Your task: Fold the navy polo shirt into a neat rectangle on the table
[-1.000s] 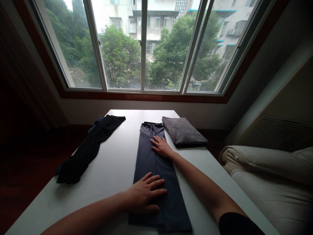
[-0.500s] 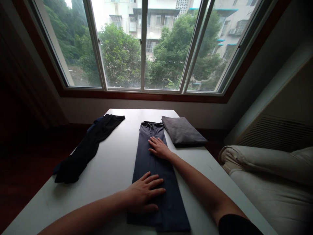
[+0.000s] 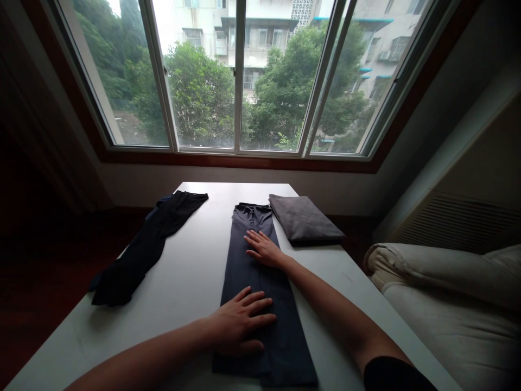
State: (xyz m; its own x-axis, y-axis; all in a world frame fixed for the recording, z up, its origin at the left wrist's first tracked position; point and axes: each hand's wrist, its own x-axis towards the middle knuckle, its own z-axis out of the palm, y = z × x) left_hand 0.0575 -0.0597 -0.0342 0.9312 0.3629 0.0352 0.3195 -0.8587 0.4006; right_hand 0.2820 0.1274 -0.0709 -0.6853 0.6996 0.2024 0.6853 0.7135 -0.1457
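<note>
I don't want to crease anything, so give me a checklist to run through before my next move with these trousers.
1. Dark trousers laid lengthwise on the white table: ok.
2. Left hand open, palm down on the trousers: ok.
3. Right hand open, nearer the waistband: ok.
4. Bottom edge even: not ok, it looks stepped.
5. Black garment apart from the trousers: ok.
6. Underside smooth: cannot tell, hidden.
</note>
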